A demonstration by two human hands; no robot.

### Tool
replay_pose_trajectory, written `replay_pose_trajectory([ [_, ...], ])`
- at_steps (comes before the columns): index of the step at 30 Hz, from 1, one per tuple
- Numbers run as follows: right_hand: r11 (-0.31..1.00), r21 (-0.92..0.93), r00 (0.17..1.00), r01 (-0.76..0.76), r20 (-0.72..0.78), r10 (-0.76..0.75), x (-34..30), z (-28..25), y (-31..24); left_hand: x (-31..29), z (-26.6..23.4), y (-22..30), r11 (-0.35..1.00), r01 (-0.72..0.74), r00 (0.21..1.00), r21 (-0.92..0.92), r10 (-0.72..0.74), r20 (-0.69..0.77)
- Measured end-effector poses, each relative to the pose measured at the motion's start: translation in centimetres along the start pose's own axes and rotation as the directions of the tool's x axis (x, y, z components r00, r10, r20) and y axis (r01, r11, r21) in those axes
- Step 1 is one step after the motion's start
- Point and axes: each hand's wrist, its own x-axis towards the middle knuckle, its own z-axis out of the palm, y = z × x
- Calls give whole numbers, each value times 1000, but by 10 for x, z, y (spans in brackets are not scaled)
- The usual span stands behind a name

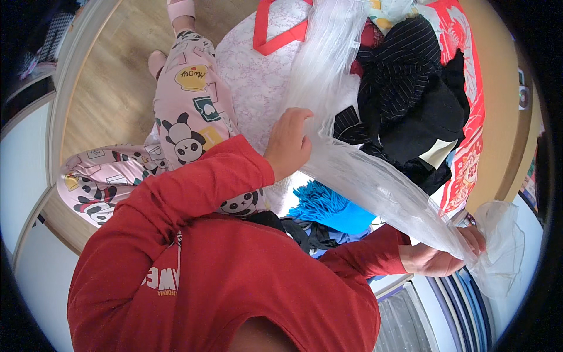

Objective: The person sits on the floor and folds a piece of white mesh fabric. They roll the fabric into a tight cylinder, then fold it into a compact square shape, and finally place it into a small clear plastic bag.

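A long, sheer white scarf runs from the top of the view past my left hand, then bends across to the lower right. My right hand is closed on its gathered end, and a loose, crumpled part hangs beyond the fingers. My left hand rests at the scarf's bend, with thumb and fingers apart and touching its edge. Under the scarf stands a large white storage bag with a pale purple print and red handles. Black clothes, some pinstriped, are heaped right of the scarf.
A red-and-white printed bag lies behind the black clothes. Below the scarf sits a bright blue fringed cloth among dark garments. Pink panda-print trousers cover legs on the left. Folded fabrics stand at the lower right. A wooden panel borders the right.
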Motion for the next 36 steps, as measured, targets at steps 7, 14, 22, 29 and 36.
replay_pose_trajectory([
  [7, 998, 65, 1000, -9, -25, 10, -6, -1, 6, 16, 14, -40, 964, 247, 935, 100, -264, 238],
  [14, 999, 44, 1000, 10, -29, -9, -8, -2, 3, 14, 16, -32, 954, 9, 991, 300, 32, -131],
  [22, 996, 89, 999, -5, -38, 9, -7, -4, 6, 22, 20, -42, 997, 75, 949, -25, -63, 310],
  [29, 999, 33, 1000, 1, -30, 0, -1, -12, 7, 17, 18, -29, 963, -15, 979, -269, 68, 190],
  [36, 708, -698, 941, -103, -299, -159, 68, -69, 69, 0, 5, -3, 826, 299, 820, -477, 33, 572],
])
